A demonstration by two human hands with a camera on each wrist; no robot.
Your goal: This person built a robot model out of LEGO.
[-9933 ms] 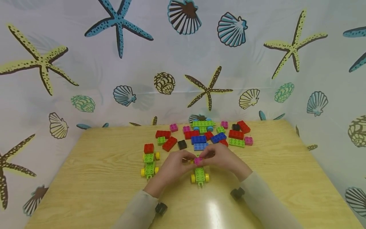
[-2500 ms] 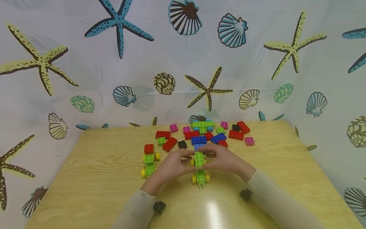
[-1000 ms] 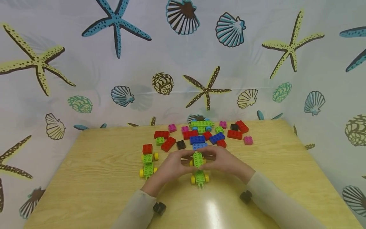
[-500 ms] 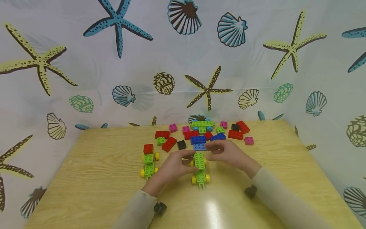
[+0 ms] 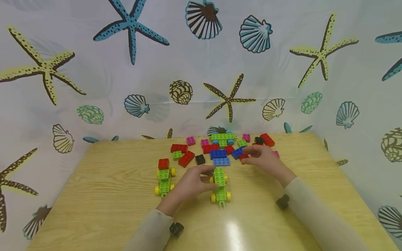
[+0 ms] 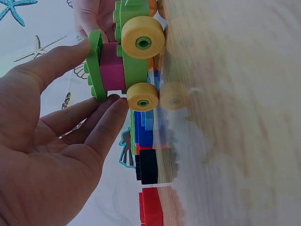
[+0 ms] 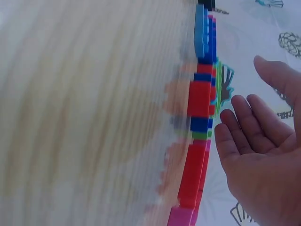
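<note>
My left hand [image 5: 190,183] pinches a long green toy brick [image 5: 219,176] between thumb and fingers. Seen in the left wrist view, that green brick [image 6: 95,66] sits on a pink brick [image 6: 112,68], which stands on a green wheeled base with yellow wheels [image 6: 143,42]. Away from this car, my right hand [image 5: 263,158] hovers by the bricks at the back right, close to a small red brick [image 5: 243,157] and a dark blue brick [image 5: 237,153]. The right wrist view shows this hand [image 7: 263,141] with fingers loosely bent, holding nothing.
A second green wheeled base [image 5: 164,185] with a red brick [image 5: 163,163] at its far end stands left of my left hand. Behind are loose bricks, among them a light blue brick [image 5: 221,161] and a black brick [image 5: 200,159], and a green vehicle with blue wheels [image 5: 223,137].
The long green brick from the back right now tops the pink brick on the car. My right hand has let go and moved right and away. The left hand stays in place.
</note>
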